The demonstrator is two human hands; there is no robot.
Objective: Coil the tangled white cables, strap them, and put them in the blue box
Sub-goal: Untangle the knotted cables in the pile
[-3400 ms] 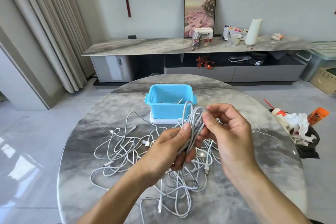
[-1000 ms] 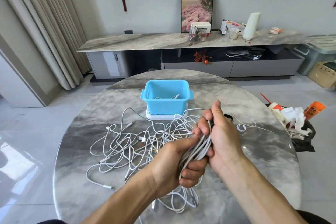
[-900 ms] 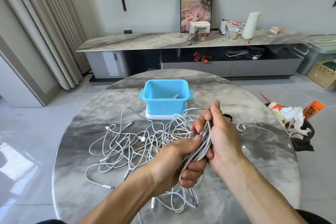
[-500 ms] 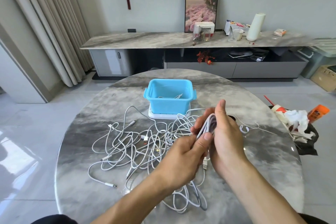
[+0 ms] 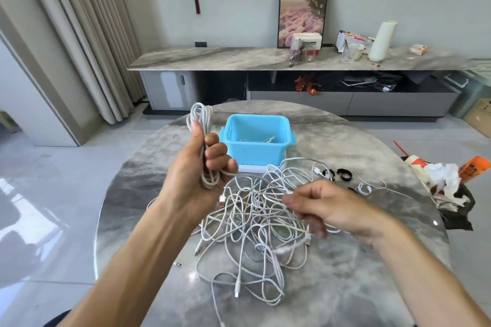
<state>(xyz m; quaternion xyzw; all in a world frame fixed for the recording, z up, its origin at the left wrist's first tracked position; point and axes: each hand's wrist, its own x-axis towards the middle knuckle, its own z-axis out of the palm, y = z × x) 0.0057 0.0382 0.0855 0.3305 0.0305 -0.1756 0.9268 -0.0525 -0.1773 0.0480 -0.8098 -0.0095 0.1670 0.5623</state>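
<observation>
My left hand (image 5: 198,170) grips a coiled white cable (image 5: 201,115), raised left of the blue box (image 5: 256,141); loops stick out above and below the fist. My right hand (image 5: 334,207) hovers blurred over the tangled white cables (image 5: 255,223) on the round marble table (image 5: 358,273), fingers loosely curled, with nothing plainly held. The open box stands on a white lid (image 5: 249,169) at the far middle of the table, with a cable inside. Black strap rings (image 5: 344,175) lie right of the box.
A white strap ring (image 5: 364,189) lies near the black ones. Crumpled paper and a black bag (image 5: 446,183) with an orange bottle (image 5: 475,167) sit past the table's right edge. A long sideboard (image 5: 265,57) runs along the back wall.
My right hand has let go of the coil and moved down and right over the pile. My left hand has carried the coil up and to the left, beside the box.
</observation>
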